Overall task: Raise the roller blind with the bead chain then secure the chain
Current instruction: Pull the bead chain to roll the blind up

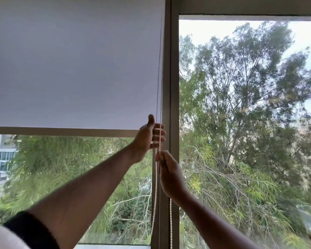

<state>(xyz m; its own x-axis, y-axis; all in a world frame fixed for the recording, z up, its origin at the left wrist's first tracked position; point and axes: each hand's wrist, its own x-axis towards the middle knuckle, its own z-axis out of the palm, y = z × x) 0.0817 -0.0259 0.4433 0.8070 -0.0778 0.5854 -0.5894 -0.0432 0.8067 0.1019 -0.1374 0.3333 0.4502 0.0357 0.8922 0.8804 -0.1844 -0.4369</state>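
A white roller blind (75, 65) covers the upper part of the left window pane; its bottom bar (61, 132) hangs a little above mid-height. The white bead chain (155, 186) runs down along the blind's right edge beside the window frame, in two strands. My left hand (149, 136) is raised at the bottom bar's right end, fingers curled round a strand, thumb pointing up. Just below it my right hand (169, 172) pinches the chain between thumb and fingers. A second strand (171, 223) hangs below my right wrist.
A grey vertical window frame post (171, 78) stands just right of the chain. Trees fill the uncovered glass on the right and below the blind. A building (0, 159) shows at the far left outside.
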